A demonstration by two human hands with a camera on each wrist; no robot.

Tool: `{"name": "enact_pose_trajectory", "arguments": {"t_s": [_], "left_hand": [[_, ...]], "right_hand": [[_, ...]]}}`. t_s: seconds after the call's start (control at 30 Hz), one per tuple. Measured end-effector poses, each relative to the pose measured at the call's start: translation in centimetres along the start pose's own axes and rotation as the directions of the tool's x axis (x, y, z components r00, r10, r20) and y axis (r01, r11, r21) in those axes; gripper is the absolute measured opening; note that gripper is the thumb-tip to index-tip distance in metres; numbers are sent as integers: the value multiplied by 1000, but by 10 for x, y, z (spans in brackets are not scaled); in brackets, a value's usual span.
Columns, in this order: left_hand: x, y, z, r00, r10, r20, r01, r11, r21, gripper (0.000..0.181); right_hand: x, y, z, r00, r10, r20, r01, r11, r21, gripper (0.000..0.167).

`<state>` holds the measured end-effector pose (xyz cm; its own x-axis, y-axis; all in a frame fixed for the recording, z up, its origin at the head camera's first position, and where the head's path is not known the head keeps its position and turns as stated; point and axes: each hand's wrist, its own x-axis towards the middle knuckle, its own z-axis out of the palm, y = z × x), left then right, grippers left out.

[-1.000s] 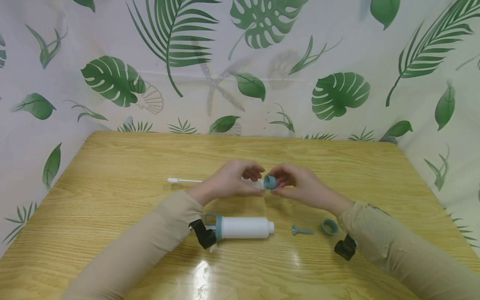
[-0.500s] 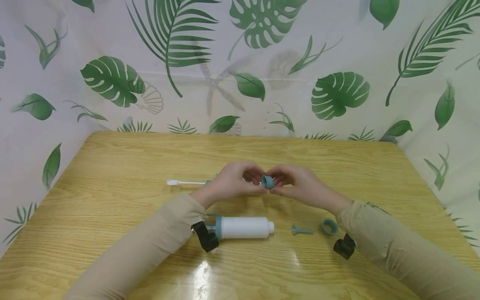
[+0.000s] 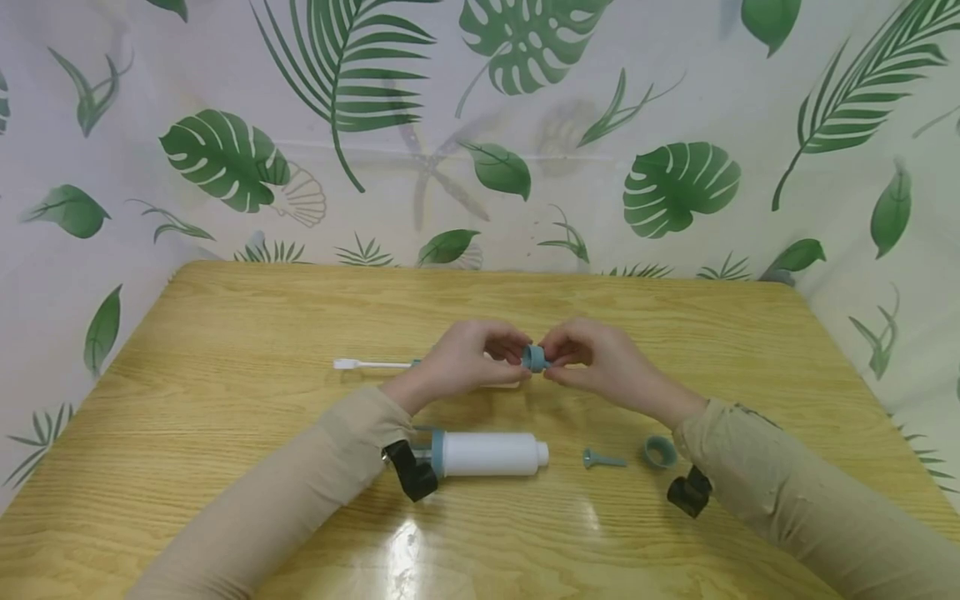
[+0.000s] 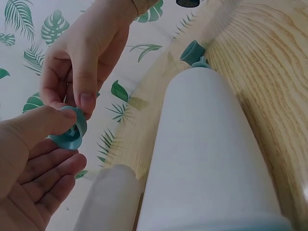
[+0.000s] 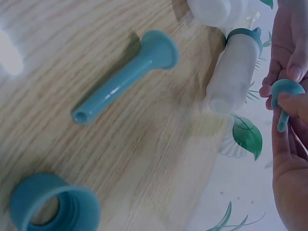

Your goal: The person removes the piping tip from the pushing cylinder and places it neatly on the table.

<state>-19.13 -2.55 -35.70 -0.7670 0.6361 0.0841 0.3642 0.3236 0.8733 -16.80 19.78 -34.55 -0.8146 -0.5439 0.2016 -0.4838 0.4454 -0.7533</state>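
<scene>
In the head view, a teal screw cap (image 3: 534,359) is held just above the table between both hands. My left hand (image 3: 467,357) pinches its left rim, thumb on the cap in the left wrist view. My right hand (image 3: 603,360) pinches the cap from the other side, where a short teal stem (image 5: 282,122) sticks out in the right wrist view. A smaller white bottle (image 5: 233,72) with a teal collar lies behind, mostly hidden by the left hand in the head view. A thin white rod (image 3: 375,365) with a flat tip extends left from it.
Nearer the body, a large white bottle (image 3: 491,455) with a teal end lies on its side. To its right are a teal funnel-shaped nozzle (image 3: 603,459) and a teal threaded ring (image 3: 660,452). A leaf-print curtain (image 3: 570,208) hangs behind the wooden table (image 3: 300,308).
The cap has shifted slightly left, and my left fingers have come onto it. My right fingers have moved to its far side, where the stem now shows. The white rod has shifted slightly.
</scene>
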Motion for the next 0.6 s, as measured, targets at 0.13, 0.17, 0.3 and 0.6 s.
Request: {"name": "enact_pose_trajectory", "arguments": {"t_s": [0.13, 0.17, 0.3, 0.6], "left_hand": [[0, 0, 0, 1000, -8, -10, 8, 1000, 6, 39], [0, 0, 0, 1000, -9, -10, 9, 1000, 7, 40], [1, -1, 0, 1000, -17, -6, 17, 1000, 2, 43], [2, 2, 0, 1000, -16, 8, 16, 1000, -26, 43]], "right_hand": [[-1, 0, 0, 1000, -11, -1, 11, 1000, 3, 18], [-1, 0, 0, 1000, -11, -10, 11, 1000, -10, 17], [-1, 0, -1, 998, 26, -50, -29, 998, -60, 14], [-3, 1, -3, 992, 126, -24, -125, 991, 42, 39]]}}
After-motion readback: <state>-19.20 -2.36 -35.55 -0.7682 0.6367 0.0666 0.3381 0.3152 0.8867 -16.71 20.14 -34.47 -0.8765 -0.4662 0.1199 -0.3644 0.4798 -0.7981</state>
